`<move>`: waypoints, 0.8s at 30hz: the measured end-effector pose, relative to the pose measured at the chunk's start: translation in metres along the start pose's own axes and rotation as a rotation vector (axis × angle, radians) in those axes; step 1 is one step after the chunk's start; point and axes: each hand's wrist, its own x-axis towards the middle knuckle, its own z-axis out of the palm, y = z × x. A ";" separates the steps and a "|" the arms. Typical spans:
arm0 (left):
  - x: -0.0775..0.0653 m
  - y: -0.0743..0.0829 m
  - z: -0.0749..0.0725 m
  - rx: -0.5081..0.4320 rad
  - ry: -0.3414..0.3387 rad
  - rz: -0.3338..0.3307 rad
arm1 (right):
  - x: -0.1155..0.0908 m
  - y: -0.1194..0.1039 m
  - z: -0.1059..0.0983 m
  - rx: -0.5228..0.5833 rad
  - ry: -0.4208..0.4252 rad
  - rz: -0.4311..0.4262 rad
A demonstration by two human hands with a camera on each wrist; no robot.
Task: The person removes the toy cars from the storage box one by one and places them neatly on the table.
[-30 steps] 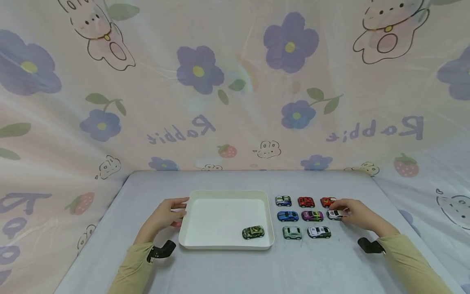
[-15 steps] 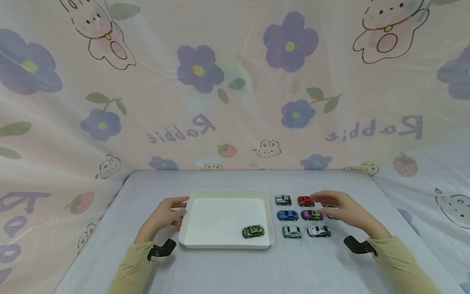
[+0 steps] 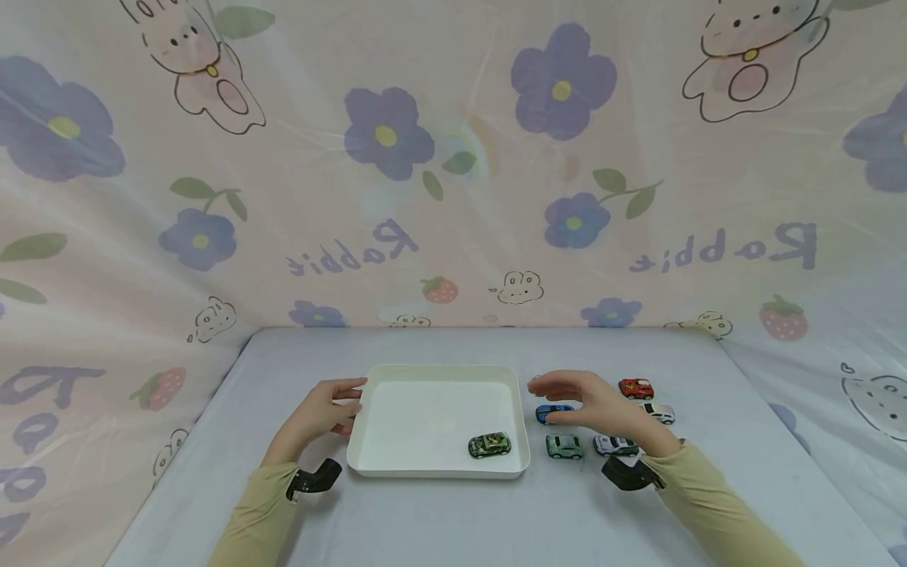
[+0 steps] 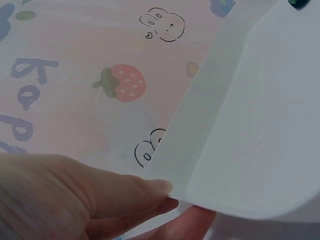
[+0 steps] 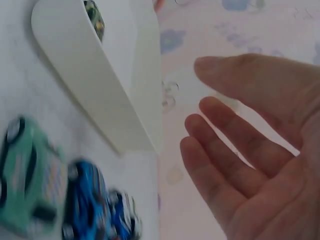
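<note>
A white tray (image 3: pixel 439 421) lies on the table with a camouflage-green toy car (image 3: pixel 489 446) in its near right corner. At its left edge, my left hand (image 3: pixel 319 413) pinches the rim, thumb in front and a finger behind in the left wrist view. My right hand (image 3: pixel 595 405) hovers over the toy cars right of the tray, fingers extended, holding nothing. Around it show a blue car (image 3: pixel 553 414), a pale green car (image 3: pixel 564 446), a white-and-black car (image 3: pixel 615 446), a red car (image 3: pixel 636 388) and a white car (image 3: pixel 657 413). My right hand hides other cars behind it.
A white cloth covers the table (image 3: pixel 439 520). Behind it hangs a printed curtain (image 3: pixel 468 220) with flowers and rabbits. A black wrist mount (image 3: pixel 315 478) sits by my left sleeve, another black mount (image 3: pixel 629 475) by my right.
My right hand has left the white car on the far right and moved left across the cars toward the tray, its fingers spread. My left hand has stayed at the tray.
</note>
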 end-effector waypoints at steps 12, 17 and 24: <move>-0.001 0.001 0.000 0.001 0.002 0.009 | 0.037 0.001 0.038 0.062 -0.137 0.006; -0.001 0.001 0.000 0.006 0.001 0.020 | 0.046 0.005 0.050 0.070 -0.185 0.021; 0.000 -0.001 0.000 0.001 -0.002 0.020 | 0.052 0.009 0.060 0.057 -0.234 0.011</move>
